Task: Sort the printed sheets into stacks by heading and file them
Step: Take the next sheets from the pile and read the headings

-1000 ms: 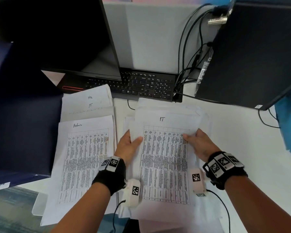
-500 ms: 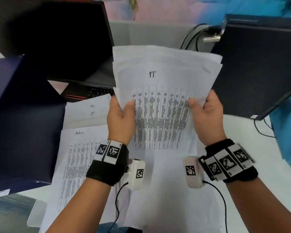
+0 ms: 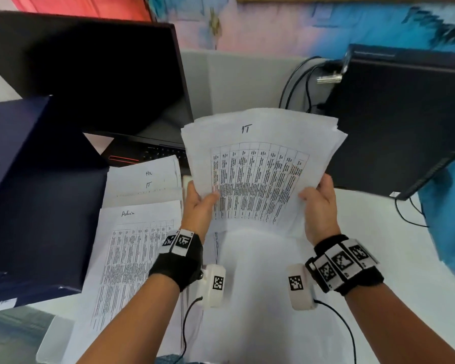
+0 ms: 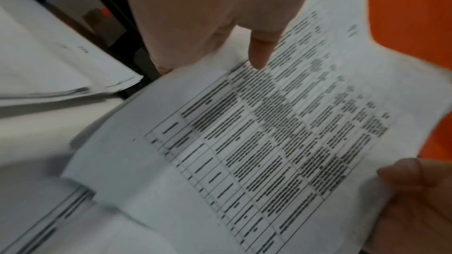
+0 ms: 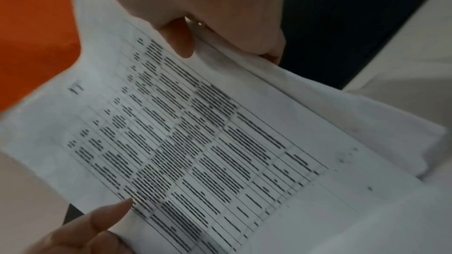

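Note:
I hold a stack of printed sheets headed "IT" (image 3: 258, 174) upright above the desk, its lower part bending down toward me. My left hand (image 3: 200, 203) grips its left edge, thumb on the printed table. My right hand (image 3: 318, 203) grips the right edge the same way. The left wrist view shows the same sheets (image 4: 269, 142) under my left thumb (image 4: 261, 49), and the right wrist view shows the sheets (image 5: 195, 132) under my right thumb (image 5: 181, 40). On the desk to the left lie a stack headed "Admin" (image 3: 134, 258) and a stack with "HR" and "IT" headings (image 3: 145, 179).
A dark blue file box (image 3: 29, 193) sits at the left beside the stacks. Behind are a laptop with a dark screen (image 3: 90, 74) and keyboard, a black computer case (image 3: 399, 114) at the right with cables (image 3: 300, 82), and bare white desk (image 3: 418, 258).
One second ago the IT stack lay flat on the desk under both hands. Both hands have lifted it upright; since half a second ago it has come slightly lower and tilted right.

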`<state>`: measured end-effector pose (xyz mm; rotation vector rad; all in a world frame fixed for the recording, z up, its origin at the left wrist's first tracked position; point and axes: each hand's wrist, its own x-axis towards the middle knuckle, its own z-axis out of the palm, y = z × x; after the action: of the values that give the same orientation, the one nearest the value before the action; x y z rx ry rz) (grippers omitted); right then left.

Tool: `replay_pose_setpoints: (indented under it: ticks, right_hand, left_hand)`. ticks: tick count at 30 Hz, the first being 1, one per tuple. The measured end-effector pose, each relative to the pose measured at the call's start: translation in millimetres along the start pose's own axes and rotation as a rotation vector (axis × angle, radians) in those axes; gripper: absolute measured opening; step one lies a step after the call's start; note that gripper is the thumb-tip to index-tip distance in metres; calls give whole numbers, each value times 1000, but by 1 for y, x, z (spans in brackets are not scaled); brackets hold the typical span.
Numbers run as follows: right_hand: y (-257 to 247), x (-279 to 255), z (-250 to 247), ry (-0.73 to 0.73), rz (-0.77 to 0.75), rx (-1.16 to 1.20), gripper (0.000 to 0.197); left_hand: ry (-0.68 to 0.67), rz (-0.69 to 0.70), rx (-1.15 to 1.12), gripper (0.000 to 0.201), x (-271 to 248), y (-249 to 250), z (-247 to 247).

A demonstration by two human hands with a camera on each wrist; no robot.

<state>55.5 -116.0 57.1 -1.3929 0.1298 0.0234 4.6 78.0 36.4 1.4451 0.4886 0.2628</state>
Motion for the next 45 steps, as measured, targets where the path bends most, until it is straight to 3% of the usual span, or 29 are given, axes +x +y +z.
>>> replay_pose_setpoints:
  ticks: [3, 8, 15, 18, 20, 24, 28, 34, 37, 42, 45]
  right_hand:
    - [12, 2, 1, -18, 69, 1, 42]
    - [20, 11, 0, 162, -2, -119, 30]
    - [21, 14, 4, 77, 2, -124, 31]
    - [17, 12, 10, -7, 5, -109, 25]
    - [18, 9, 15, -42, -5, -146, 34]
    - [18, 10, 18, -30, -92, -266, 15]
    - [11, 15, 24, -85, -138, -420, 18]
    - [39, 14, 35, -239, 271, -518, 28]
    - [57, 7, 34, -231, 303, -582, 3]
    - [84, 6, 19, -103, 340, -660, 12]
    - [97, 8, 7, -71, 385, -730, 13]
  left_hand:
    - [-76, -69, -27, 50, -1, -3, 3]
    - [0, -38, -30, 20, 8, 1, 5]
    - [-39, -12, -80, 20, 7, 9, -4]
    - [-91, -80, -53, 42, 6, 10, -9]
    - [-96, -79, 32, 55, 6, 8, -8]
    - [31, 65, 81, 34, 7, 14, -14]
    - [93, 85, 119, 23, 13, 19, -32]
    - [177, 34, 173, 18, 17, 2, -58]
    - [227, -53, 193, 19, 17, -14, -69]
    - [201, -157, 478, 25, 26, -48, -96]
    - [203, -224, 806, 23, 30, -59, -110]
